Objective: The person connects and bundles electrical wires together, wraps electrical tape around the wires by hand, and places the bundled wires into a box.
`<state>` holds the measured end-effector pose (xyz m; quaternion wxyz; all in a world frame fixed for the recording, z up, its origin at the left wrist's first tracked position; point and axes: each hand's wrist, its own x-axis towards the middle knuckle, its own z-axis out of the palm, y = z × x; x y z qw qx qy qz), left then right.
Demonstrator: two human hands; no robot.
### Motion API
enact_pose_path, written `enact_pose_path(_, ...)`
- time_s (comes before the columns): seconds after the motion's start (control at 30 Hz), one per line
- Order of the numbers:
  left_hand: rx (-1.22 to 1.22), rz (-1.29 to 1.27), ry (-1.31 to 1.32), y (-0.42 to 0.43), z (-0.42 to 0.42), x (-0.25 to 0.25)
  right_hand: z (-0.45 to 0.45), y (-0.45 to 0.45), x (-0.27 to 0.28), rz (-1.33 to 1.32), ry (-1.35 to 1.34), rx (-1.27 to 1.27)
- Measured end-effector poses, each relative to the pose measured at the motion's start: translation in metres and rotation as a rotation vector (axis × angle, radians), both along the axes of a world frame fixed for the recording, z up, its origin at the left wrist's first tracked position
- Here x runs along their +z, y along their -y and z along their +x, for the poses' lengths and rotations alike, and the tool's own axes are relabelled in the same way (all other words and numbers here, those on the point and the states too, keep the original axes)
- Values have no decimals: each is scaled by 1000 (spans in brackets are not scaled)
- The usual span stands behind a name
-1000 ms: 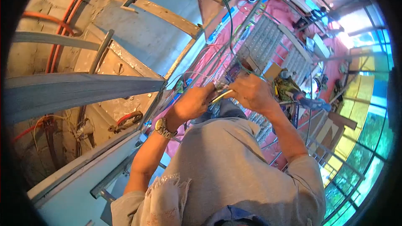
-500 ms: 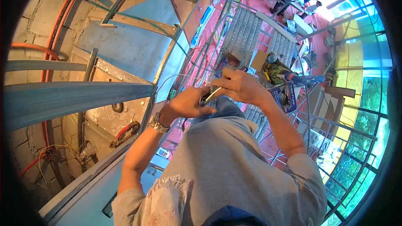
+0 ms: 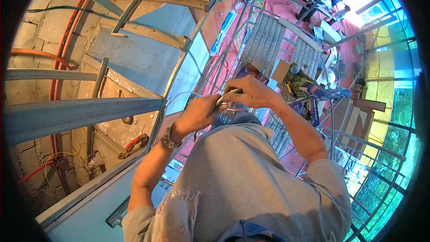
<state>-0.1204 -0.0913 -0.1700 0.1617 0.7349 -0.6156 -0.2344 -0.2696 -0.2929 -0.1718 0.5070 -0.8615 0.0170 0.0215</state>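
My left hand (image 3: pixel 198 113), with a metal watch on the wrist, is closed around several thin wires (image 3: pixel 221 100), at least one of them white. My right hand (image 3: pixel 253 92) sits just to its right and pinches the same wires between thumb and fingers, bending them in a small curve. A pale loose length of wire (image 3: pixel 181 93) arches off to the left from my left hand. Both hands are in front of my chest, close together. The wire ends inside my fingers are hidden.
Metal studs (image 3: pixel 85 113) reach in from the left by a block wall with orange conduit (image 3: pixel 40 52). Below are perforated scaffold planks (image 3: pixel 260 40), a cluttered pile of bags and tools (image 3: pixel 301 83) and scaffold tubes (image 3: pixel 332 130). People (image 3: pixel 316 2) are at the far top right.
My hands have drawn together and the right one has turned its fingers inward. The pale straight piece between them now shows as a bent loop. The view has shifted slightly.
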Motion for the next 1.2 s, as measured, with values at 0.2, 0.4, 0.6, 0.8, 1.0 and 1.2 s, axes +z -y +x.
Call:
enact_pose_path(0.2,464,-31,-1063,-10,9,7,-18,55,-10,418,-147,-84)
enact_pose_path(0.4,660,-481,-1340,29,4,-38,-7,1,-45,544,44,-408)
enact_pose_path(0.6,753,-499,-1522,47,-14,-73,14,-42,-39,217,123,-607)
enact_pose_path(0.8,813,-602,-1643,67,-31,-59,19,-58,-32,-20,165,-520)
enact_pose_path(1.0,866,-524,-1589,60,-28,-69,26,-53,-30,-182,44,-387)
enact_pose_path(1.2,831,-531,-1551,67,-32,-70,34,-51,-24,-150,134,-495)
